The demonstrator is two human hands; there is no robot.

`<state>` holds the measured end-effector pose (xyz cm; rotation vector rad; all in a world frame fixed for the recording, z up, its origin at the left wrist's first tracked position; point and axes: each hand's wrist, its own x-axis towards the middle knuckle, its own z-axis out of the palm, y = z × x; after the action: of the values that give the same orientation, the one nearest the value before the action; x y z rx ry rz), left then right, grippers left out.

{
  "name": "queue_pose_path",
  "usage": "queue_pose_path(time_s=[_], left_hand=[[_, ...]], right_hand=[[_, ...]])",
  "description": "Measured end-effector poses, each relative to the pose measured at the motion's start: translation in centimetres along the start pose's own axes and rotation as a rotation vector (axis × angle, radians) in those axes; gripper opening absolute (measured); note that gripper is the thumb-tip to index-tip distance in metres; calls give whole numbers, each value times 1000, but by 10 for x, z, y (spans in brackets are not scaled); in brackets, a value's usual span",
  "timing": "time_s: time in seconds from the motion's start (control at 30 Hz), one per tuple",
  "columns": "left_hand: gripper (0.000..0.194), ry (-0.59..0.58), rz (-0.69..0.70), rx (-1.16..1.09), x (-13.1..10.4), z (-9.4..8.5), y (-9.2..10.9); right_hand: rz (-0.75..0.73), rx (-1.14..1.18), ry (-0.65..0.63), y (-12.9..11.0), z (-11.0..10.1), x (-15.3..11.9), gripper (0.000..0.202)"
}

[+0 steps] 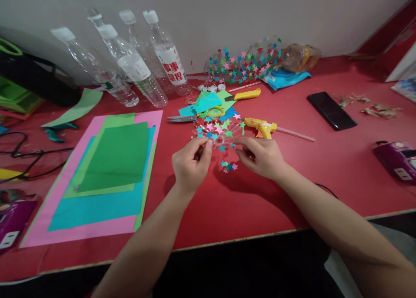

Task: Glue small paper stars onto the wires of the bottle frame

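A clear plastic piece dotted with colored paper stars (224,126) lies between my hands on the red table (208,215). My left hand (194,161) is closed in a pinch at its left side; what the fingertips hold is too small to tell. At the right side my right hand (258,156) has thumb and forefinger close together near a small blue star, and whether it grips the star is unclear. A small cluster of loose stars (229,166) rests just below. Behind the plastic are scissors (182,119), and a yellow glue gun (261,126) lies beyond my right hand.
Clear bottles (170,63) stand at the back left, above stacked colored sheets (113,159). Behind lie a yellow cutter (247,94), paper scraps (208,101) and another star-covered plastic piece (245,66). A black phone (331,110) lies right; purple devices (398,161) sit at both sides.
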<state>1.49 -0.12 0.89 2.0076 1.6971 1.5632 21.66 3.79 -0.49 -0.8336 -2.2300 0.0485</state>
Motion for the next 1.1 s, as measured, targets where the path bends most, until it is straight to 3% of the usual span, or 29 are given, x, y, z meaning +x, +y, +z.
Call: queue_pose_path(time_s=[0.13, 0.37, 0.57, 0.7, 0.77, 0.87, 0.93, 1.0, 1.1], left_hand=[[12, 189, 65, -1, 11, -5, -11], [13, 20, 23, -48, 15, 1, -24], [12, 24, 40, -40, 10, 2, -16], [13, 14, 25, -75, 10, 1, -15], [13, 6, 21, -87, 10, 1, -15], [13, 52, 35, -61, 9, -1, -13], [14, 124, 61, -31, 7, -2, -11], [14, 155, 112, -26, 5, -4, -8], [12, 64, 202, -56, -1, -4, -1]], right_hand=[[-26, -60, -79, 0, 1, 0, 21], [23, -103, -29, 7, 1, 1, 21], [141, -122, -12, 15, 0, 3, 21], [108, -97, 38, 13, -10, 2, 17], [16, -78, -62, 9, -17, 2, 16], [-83, -76, -392, 3, -20, 1, 20], [-70, -96, -572, -1, -18, 1, 20], [-47, -119, -651, -4, -13, 0, 21], [-40, -168, -691, -4, -6, -2, 24]])
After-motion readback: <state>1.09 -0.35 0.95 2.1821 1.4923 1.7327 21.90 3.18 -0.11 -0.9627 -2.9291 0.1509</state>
